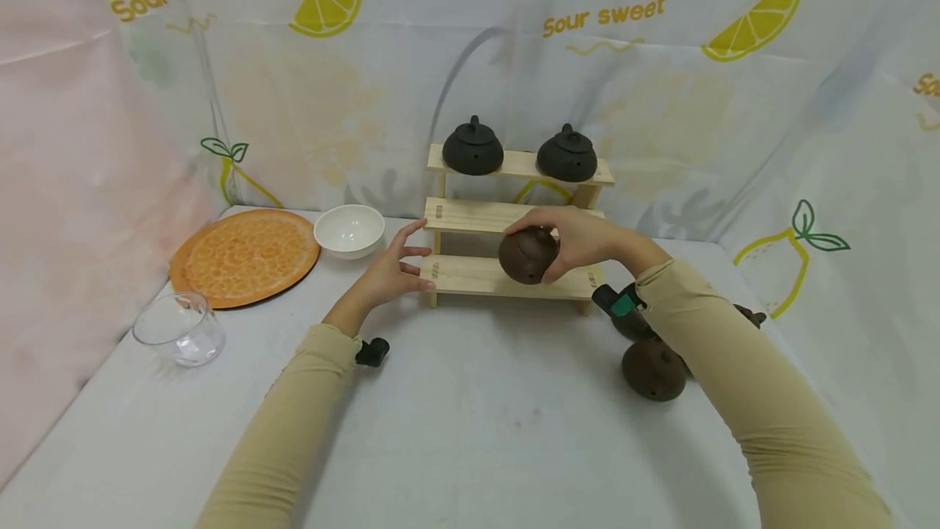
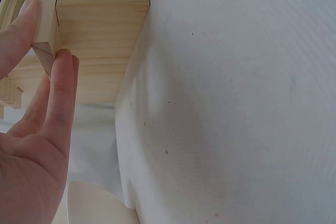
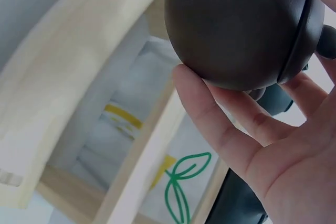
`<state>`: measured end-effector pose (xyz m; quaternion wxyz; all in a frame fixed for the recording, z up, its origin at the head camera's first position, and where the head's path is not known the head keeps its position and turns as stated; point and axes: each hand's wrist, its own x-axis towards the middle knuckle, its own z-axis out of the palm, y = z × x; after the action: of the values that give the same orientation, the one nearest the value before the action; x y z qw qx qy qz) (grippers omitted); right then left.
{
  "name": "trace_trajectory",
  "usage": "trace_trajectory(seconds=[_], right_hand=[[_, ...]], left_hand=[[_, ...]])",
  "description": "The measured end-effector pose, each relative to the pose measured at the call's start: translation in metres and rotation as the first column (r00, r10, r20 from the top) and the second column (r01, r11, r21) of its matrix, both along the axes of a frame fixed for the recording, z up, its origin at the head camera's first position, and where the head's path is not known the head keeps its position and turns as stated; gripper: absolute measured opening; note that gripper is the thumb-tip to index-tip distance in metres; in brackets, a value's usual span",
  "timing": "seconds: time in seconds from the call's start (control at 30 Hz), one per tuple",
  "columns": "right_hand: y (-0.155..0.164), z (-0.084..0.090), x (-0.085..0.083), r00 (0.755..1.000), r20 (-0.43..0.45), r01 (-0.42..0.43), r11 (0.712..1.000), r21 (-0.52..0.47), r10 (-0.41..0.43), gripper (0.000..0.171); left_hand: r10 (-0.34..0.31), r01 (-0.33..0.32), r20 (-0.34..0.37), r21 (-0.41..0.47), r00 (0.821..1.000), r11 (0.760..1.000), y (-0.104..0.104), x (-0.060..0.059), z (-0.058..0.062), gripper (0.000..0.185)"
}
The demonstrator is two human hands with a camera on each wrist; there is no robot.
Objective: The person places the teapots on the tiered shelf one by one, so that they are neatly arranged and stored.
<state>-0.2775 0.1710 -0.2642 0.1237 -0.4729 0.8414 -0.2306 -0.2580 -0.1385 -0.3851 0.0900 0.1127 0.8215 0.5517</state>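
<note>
At twelve o'clock on the white table [image 1: 470,431] stands a three-step wooden rack [image 1: 514,215], and we hold a brown teapot [image 1: 527,255] in front of its middle and lowest steps. To do this step well, we judge we should keep the pot level, bring it over a bare stretch of board and lower it flat, so it neither tips nor knocks the two dark teapots [image 1: 473,148] on the top step at twelve o'clock.

Our right hand [image 1: 580,239] is curled round the brown teapot, fingers cupping its round body from beneath and behind, thumb over the top; the wrist view shows the grip is full, not a pinch.

Our left hand [image 1: 392,268] is nearly flat, fingers straight, their tips touching the rack's end at nine o'clock, bracing it; it holds nothing.

Another brown teapot [image 1: 654,367] lies on the table at four o'clock. A white bowl [image 1: 349,229], an orange plate [image 1: 245,256] and a glass bowl [image 1: 179,329] sit around ten o'clock.
</note>
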Motion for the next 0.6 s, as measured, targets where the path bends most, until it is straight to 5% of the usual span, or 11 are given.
trace_trajectory(seconds=[0.6], right_hand=[[-0.042,0.004,-0.042,0.985,0.017,0.170,0.984,0.044,-0.171,0.077]], left_hand=[[0.008,-0.008,-0.014,-0.002,1.000,1.000,-0.001,0.000,-0.001,0.103]])
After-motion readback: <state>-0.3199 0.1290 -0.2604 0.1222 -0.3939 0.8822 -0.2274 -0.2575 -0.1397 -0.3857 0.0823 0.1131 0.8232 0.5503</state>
